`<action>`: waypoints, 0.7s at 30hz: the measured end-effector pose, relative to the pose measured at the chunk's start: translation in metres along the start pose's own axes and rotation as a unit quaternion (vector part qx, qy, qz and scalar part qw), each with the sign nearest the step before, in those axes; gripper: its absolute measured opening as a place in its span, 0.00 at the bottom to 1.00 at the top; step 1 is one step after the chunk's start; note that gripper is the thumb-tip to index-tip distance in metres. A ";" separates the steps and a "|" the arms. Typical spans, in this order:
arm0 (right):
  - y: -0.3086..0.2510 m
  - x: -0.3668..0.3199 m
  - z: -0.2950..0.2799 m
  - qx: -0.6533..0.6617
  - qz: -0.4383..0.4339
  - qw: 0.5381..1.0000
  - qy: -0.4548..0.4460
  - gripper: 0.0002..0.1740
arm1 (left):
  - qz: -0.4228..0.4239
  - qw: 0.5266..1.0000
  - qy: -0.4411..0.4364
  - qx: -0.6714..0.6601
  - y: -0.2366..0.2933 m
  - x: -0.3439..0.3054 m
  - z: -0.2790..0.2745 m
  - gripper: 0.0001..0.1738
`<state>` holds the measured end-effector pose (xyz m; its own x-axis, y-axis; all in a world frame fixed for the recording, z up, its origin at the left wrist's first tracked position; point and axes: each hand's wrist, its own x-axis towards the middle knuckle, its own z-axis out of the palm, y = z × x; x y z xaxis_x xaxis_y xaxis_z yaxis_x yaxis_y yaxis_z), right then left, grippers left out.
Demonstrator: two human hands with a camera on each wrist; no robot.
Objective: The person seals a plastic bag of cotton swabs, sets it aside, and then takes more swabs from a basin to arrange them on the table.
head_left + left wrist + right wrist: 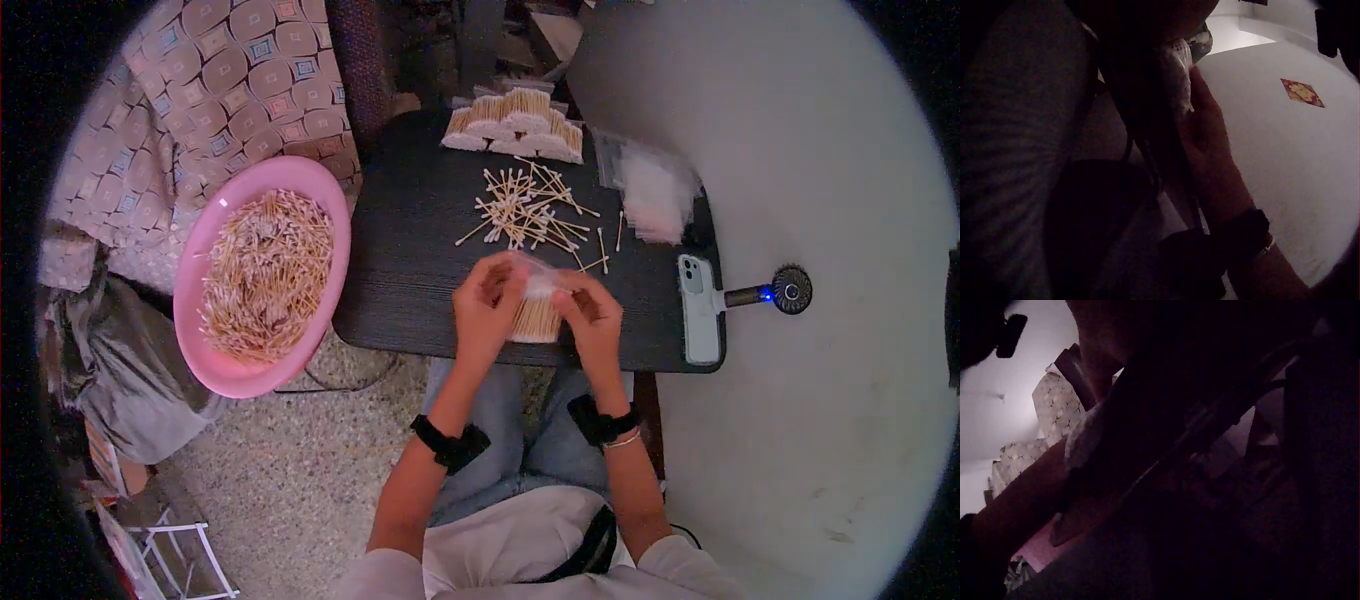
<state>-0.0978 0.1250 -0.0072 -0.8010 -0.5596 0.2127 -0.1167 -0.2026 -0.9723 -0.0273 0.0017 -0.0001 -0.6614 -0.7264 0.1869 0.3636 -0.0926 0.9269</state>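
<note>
Between both hands at the near edge of the black table is a clear plastic bag of cotton swabs, its swabs lined up side by side. My left hand pinches the bag's upper left part. At its upper right, my right hand pinches the plastic with thumb and fingers. Just beyond the hands lies a loose heap of cotton swabs. Both wrist views are very dark; the left one shows the bag only as a pale shape by the right hand.
Filled swab bags are stacked at the back of the table. Empty clear bags lie at the right, above a phone and a small fan by the wall. A pink tub full of swabs stands left.
</note>
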 end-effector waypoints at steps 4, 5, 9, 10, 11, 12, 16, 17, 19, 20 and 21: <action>-0.016 0.003 0.005 0.039 0.003 0.996 0.075 0.18 | -0.012 0.976 -0.115 0.184 -0.002 -0.001 -0.005 0.14; -0.017 0.005 0.005 0.055 0.002 0.995 0.083 0.19 | -0.040 0.975 -0.130 0.178 -0.001 0.000 -0.005 0.14; -0.004 0.001 0.001 -0.054 0.015 0.998 -0.009 0.25 | -0.068 0.988 -0.106 0.087 -0.002 0.001 -0.007 0.15; -0.001 0.002 -0.001 -0.101 0.012 0.994 -0.047 0.27 | -0.056 0.990 -0.094 0.093 0.000 0.000 -0.007 0.15; 0.001 0.002 -0.003 -0.147 0.009 0.985 -0.084 0.28 | -0.043 0.991 -0.082 0.100 0.004 0.000 -0.007 0.15; 0.001 0.003 -0.002 -0.153 0.002 0.985 -0.083 0.29 | -0.031 0.991 -0.070 0.106 0.006 0.001 -0.006 0.16; -0.001 0.004 0.001 -0.126 0.009 0.990 -0.065 0.29 | -0.041 0.993 -0.080 0.082 -0.001 0.001 -0.009 0.16; -0.001 0.004 0.001 -0.107 0.019 0.992 -0.057 0.29 | -0.042 0.990 -0.091 0.095 -0.006 0.002 -0.011 0.16; -0.007 0.004 0.005 -0.076 0.043 0.995 -0.045 0.28 | -0.046 0.989 -0.099 0.101 -0.008 0.002 -0.012 0.15; -0.008 0.004 0.006 -0.060 0.055 0.996 -0.039 0.27 | -0.050 0.989 -0.096 0.096 -0.007 0.002 -0.010 0.14; -0.007 0.004 0.005 -0.061 0.059 0.996 -0.039 0.26 | -0.053 0.990 -0.094 0.091 -0.006 0.002 -0.009 0.14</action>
<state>-0.0971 0.1201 0.0012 -0.7660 -0.6354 0.0976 -0.0984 -0.0342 -0.9946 -0.0251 -0.0049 -0.0080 -0.8058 -0.5784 0.1273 0.1737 -0.0253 0.9845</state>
